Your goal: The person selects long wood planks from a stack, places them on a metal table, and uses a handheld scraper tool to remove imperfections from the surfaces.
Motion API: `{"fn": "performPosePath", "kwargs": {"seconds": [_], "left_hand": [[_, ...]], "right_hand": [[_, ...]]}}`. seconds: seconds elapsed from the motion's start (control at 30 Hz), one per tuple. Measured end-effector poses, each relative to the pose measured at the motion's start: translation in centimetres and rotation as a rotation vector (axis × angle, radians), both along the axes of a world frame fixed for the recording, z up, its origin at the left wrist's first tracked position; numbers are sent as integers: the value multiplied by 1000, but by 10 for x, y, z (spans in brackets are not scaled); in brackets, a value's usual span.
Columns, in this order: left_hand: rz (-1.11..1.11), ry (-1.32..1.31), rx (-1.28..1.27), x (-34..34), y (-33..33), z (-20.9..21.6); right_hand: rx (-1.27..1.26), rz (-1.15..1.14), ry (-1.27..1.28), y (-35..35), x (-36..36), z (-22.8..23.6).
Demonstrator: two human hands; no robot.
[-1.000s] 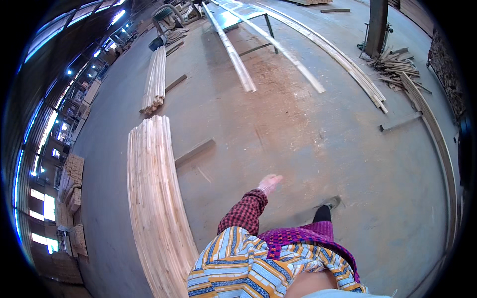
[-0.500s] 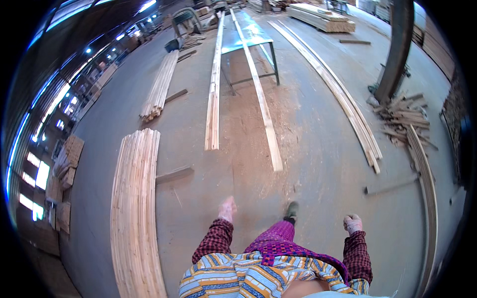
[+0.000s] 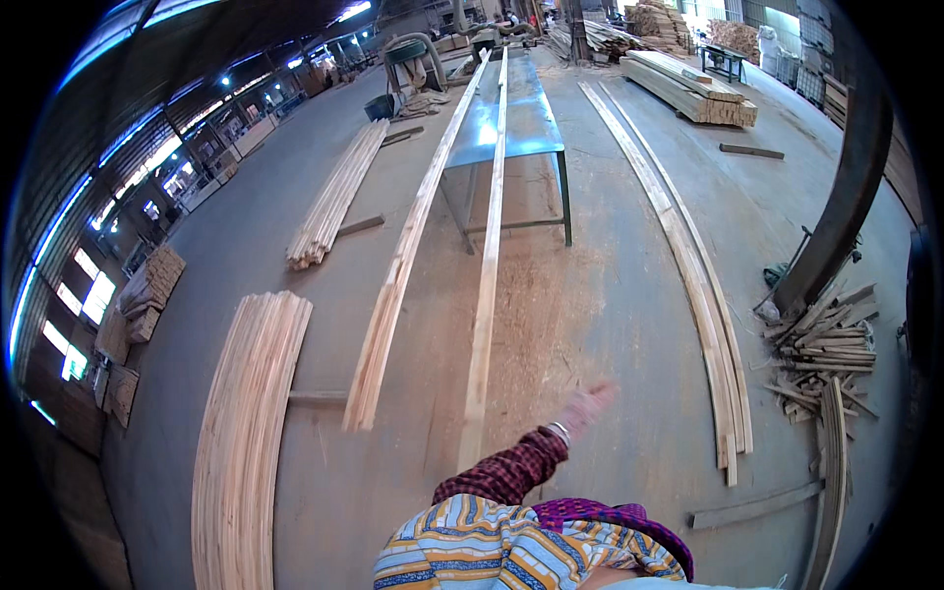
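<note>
My left hand (image 3: 588,408) is swung across in front of my body, above the floor. It is smeared by motion, so its fingers cannot be read, and nothing is seen in it. A narrow light wooden board (image 3: 487,324) passes just left of this hand, its near end beside my checked sleeve (image 3: 511,465). Further left runs a second long board (image 3: 398,295), with a lengthwise line along its near part. Both boards reach from a metal-topped table (image 3: 531,128) toward me, their near ends overhanging. My right hand is out of view.
A stack of long strips (image 3: 246,433) lies at near left, with a smaller stack (image 3: 339,197) beyond it. Two long boards (image 3: 688,265) lie on the right. Near a leaning post (image 3: 841,216) is a heap of wood scraps (image 3: 826,339). Sawdust covers the floor (image 3: 551,315).
I have come closer to the table and the two boards on it. My left hand has swung to the right across my front. My right hand has left the view.
</note>
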State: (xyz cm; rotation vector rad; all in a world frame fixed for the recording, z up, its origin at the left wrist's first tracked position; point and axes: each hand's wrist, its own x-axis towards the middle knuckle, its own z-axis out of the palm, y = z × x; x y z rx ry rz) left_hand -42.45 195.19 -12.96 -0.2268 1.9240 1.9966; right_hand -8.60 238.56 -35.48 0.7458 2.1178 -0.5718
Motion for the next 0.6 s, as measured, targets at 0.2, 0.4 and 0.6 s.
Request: {"fn": "performPosePath", "kwargs": {"seconds": [0.2,0.4,0.6], "left_hand": [[-146,-127,-43,-152,76,-69],[95,-220,-366,-284,38,-94],[453,-471,-183,-370,33,-105]], "right_hand": [[-45,22,23,47,-206,-14],[-91,159,105,121,-472,-3],[-257,24,496,173,-823,-19]]}}
